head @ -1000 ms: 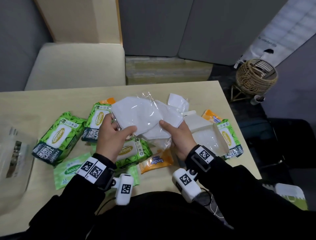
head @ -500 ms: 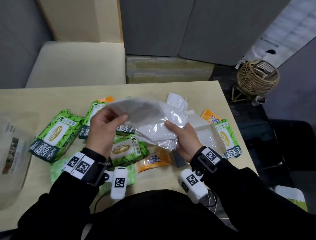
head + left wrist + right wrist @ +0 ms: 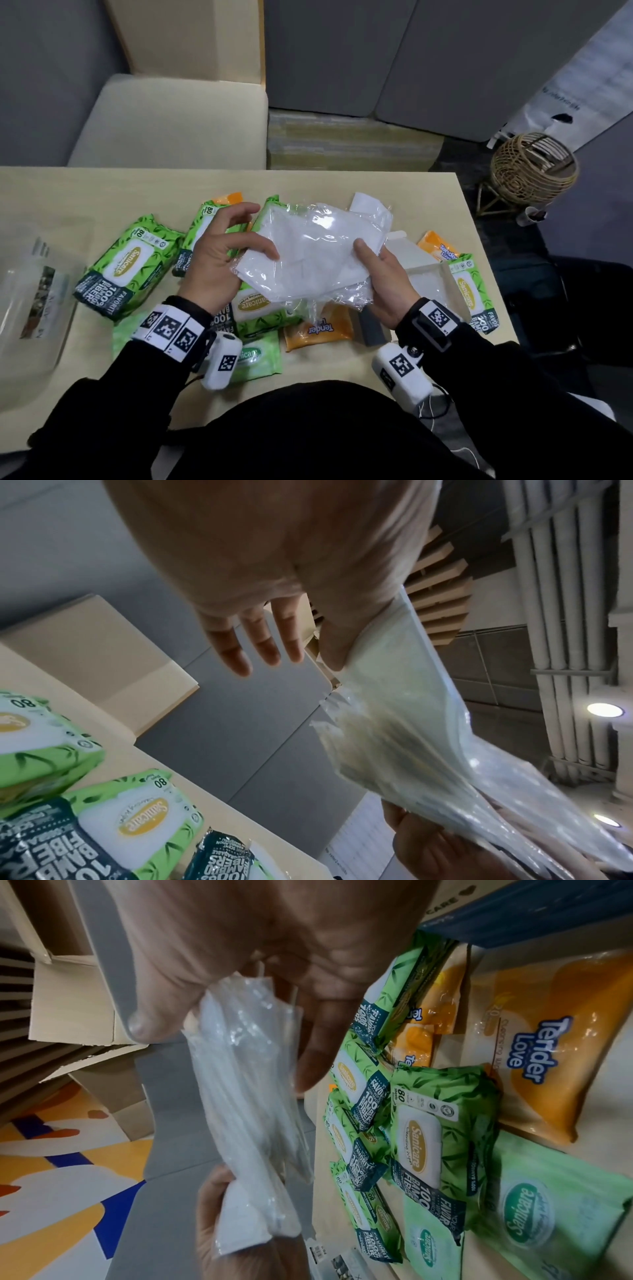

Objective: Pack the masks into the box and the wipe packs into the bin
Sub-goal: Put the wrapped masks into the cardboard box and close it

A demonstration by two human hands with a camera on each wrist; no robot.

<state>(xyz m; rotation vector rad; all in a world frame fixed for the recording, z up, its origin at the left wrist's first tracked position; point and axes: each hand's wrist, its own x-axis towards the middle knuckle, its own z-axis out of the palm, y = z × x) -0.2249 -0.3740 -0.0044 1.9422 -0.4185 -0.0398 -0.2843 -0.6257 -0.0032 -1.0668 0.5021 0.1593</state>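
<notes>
Above the table [image 3: 102,192], both hands hold wrapped masks [image 3: 308,253]: left hand [image 3: 219,253] pinches by thumb, other fingers spread; right hand [image 3: 383,274] grips the opposite edge. Below lie green "Sanicare" packs [image 3: 126,267], an orange "Tender Love" pack [image 3: 318,329] and a white box [image 3: 428,284].

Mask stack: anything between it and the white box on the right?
Nothing visible. Both hands, left hand and right hand, hold the mask stack above the table; the open box lies just right of it, past the right hand.
</notes>
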